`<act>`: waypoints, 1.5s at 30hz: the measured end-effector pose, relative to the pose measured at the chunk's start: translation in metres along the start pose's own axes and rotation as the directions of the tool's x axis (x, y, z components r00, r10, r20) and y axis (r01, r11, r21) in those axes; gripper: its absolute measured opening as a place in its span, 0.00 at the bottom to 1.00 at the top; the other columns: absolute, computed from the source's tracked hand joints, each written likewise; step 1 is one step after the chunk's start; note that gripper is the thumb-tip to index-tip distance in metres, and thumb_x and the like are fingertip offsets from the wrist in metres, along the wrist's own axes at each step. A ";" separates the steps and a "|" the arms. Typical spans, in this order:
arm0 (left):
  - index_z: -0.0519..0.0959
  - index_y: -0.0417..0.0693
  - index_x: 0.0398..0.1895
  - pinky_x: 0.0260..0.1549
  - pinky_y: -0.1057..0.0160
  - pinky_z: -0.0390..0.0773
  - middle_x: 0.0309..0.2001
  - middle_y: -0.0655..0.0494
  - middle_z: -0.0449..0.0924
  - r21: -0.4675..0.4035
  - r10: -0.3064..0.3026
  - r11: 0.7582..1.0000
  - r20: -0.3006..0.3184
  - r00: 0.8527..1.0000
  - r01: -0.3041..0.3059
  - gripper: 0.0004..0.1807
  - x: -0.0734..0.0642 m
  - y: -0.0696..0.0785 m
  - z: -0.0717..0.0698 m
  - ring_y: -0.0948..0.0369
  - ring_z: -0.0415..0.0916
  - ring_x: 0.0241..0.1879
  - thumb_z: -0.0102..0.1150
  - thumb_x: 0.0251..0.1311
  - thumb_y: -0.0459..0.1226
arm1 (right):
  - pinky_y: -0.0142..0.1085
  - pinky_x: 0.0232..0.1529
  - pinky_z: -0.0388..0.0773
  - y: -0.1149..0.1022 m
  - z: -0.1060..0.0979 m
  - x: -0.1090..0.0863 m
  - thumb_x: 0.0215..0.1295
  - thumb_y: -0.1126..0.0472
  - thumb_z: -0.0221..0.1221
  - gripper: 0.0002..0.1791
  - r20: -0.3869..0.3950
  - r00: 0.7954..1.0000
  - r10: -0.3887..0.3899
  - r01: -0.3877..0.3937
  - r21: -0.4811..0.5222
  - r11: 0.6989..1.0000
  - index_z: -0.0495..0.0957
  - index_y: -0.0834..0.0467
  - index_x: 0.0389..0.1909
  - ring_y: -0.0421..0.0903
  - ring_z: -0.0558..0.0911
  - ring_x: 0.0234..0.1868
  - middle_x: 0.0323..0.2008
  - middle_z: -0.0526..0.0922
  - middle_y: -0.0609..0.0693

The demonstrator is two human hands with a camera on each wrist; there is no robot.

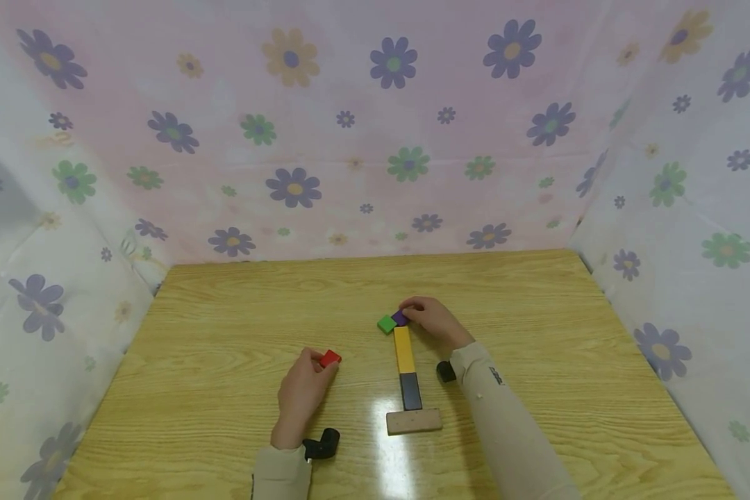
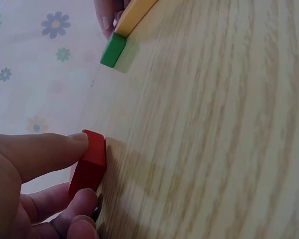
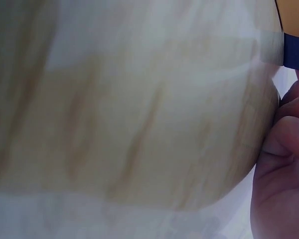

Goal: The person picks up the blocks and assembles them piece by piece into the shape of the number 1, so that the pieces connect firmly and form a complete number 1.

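Observation:
My left hand (image 1: 301, 394) pinches a red block (image 1: 330, 358) between thumb and fingers, close over the table left of a row of blocks. In the left wrist view the thumb lies on one side of the red block (image 2: 88, 167) and fingertips on the other. My right hand (image 1: 437, 321) holds a small purple block (image 1: 399, 318) at the far end of the row, its fingers partly covering it. Beside the purple block lies a green block (image 1: 387, 324). From there a long yellow block (image 1: 404, 349) and a dark block (image 1: 410, 392) run toward me, to a tan wooden block (image 1: 414, 421) set crosswise.
The wood-grain table (image 1: 225, 312) is backed by a flower-print cloth (image 1: 350, 146), which also hangs at both sides. Black wrist mounts (image 1: 322, 444) sit at my sleeves. My right sleeve (image 1: 506, 423) reaches over the table right of the row.

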State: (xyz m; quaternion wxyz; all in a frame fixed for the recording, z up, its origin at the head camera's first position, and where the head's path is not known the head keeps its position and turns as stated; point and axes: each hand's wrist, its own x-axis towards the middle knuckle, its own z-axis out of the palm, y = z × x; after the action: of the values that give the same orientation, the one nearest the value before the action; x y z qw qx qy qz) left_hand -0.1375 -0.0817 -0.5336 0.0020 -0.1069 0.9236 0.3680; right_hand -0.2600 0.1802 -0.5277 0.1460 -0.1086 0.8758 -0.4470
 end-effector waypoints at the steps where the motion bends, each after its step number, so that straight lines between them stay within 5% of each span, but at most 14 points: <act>1: 0.72 0.47 0.38 0.17 0.64 0.61 0.24 0.59 0.71 -0.003 -0.004 1.000 0.007 1.000 0.004 0.18 0.000 0.000 0.000 0.62 0.65 0.18 0.57 0.53 0.50 | 0.42 0.48 0.65 0.000 0.000 0.000 0.66 0.57 0.49 0.15 0.001 1.000 -0.005 0.005 -0.003 1.000 0.75 0.55 0.50 0.47 0.71 0.47 0.49 0.74 0.51; 18: 0.75 0.47 0.41 0.24 0.63 0.65 0.28 0.56 0.75 -0.127 -0.025 0.991 0.065 0.998 0.034 0.14 0.004 -0.004 -0.004 0.61 0.69 0.25 0.57 0.54 0.44 | 0.42 0.47 0.67 0.003 -0.001 0.003 0.66 0.60 0.49 0.14 0.019 0.999 -0.043 0.044 -0.017 0.999 0.74 0.57 0.50 0.47 0.73 0.45 0.48 0.74 0.53; 45: 0.77 0.50 0.39 0.25 0.63 0.67 0.28 0.60 0.76 -0.092 0.041 0.995 0.091 0.995 -0.033 0.12 0.008 0.014 0.009 0.64 0.71 0.27 0.58 0.54 0.44 | 0.43 0.49 0.66 0.002 0.000 0.002 0.67 0.59 0.47 0.15 0.010 1.000 -0.027 0.027 -0.041 0.999 0.74 0.56 0.51 0.48 0.72 0.49 0.51 0.73 0.53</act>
State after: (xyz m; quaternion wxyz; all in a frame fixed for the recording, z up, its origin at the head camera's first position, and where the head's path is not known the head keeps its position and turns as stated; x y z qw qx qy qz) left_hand -0.1489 -0.0673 -0.5313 0.0334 -0.0725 0.9069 0.4138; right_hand -0.2622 0.1807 -0.5292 0.1419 -0.1255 0.8827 -0.4302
